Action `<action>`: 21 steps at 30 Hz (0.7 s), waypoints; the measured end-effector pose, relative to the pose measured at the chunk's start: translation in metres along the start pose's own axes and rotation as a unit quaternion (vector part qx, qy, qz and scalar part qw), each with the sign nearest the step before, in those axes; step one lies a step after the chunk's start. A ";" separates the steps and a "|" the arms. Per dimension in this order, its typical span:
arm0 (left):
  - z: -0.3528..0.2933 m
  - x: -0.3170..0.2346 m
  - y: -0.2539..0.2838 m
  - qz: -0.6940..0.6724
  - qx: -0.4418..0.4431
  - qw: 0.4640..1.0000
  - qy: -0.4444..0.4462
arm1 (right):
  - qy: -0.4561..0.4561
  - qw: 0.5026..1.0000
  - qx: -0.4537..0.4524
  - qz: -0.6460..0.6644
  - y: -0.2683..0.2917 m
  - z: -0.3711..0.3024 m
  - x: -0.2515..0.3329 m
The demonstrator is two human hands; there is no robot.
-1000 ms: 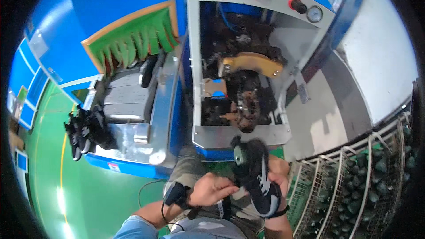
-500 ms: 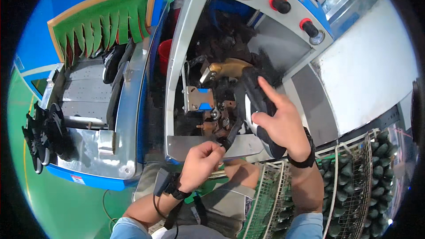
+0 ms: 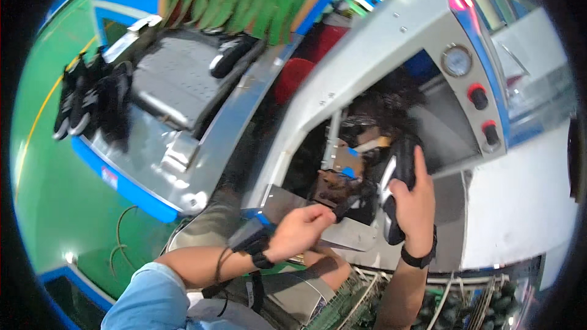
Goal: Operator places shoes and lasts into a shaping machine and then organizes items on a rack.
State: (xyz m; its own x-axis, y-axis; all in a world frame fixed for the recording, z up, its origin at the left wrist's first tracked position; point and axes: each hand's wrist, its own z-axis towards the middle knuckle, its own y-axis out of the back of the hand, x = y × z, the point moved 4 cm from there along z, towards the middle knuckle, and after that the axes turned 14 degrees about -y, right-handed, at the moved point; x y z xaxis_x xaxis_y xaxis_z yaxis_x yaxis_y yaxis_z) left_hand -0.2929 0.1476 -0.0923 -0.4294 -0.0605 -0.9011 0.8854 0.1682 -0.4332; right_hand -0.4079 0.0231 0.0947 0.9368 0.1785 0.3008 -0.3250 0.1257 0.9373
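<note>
My right hand (image 3: pixel 416 205) is closed around a black shoe (image 3: pixel 404 150) with a white sole edge, its index finger stretched along the upper. The shoe stands toe-up in the opening of a grey machine (image 3: pixel 330 95). Lower and to the left, my left hand (image 3: pixel 299 231) pinches the end of a dark strip (image 3: pixel 346 206) beside the shoe. Whether that strip belongs to the shoe I cannot tell. Just beyond it, inside the machine, sit rusty metal parts (image 3: pixel 333 186) and a bracket with blue pieces (image 3: pixel 343 157). Motion blurs this area.
A pressure gauge (image 3: pixel 457 60) and red-black knobs (image 3: pixel 479 96) line the machine's right side. On the left, a conveyor (image 3: pixel 177 70) with a green flap curtain (image 3: pixel 238 3) carries another shoe (image 3: pixel 232 55). Several black shoes (image 3: pixel 92 98) hang over its corner. Wire racks (image 3: pixel 452 296) stand at lower right.
The view has swung left, so the conveyor and machine appear farther right and tilted. Both hands keep their holds on the shoe and the dark strip.
</note>
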 end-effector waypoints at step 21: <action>-0.086 -0.017 -0.026 -0.321 0.248 0.888 0.216 | 0.263 0.964 -0.044 -0.005 0.003 -0.243 -0.058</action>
State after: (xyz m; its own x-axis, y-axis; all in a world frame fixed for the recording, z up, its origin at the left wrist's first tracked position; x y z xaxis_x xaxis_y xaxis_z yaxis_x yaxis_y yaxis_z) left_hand -0.3242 0.2292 -0.0645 -0.8074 0.4132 -0.4211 0.3577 -0.2249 -0.9064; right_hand -0.4951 0.2500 0.0375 0.7518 0.6443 0.1402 -0.3483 0.2076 0.9141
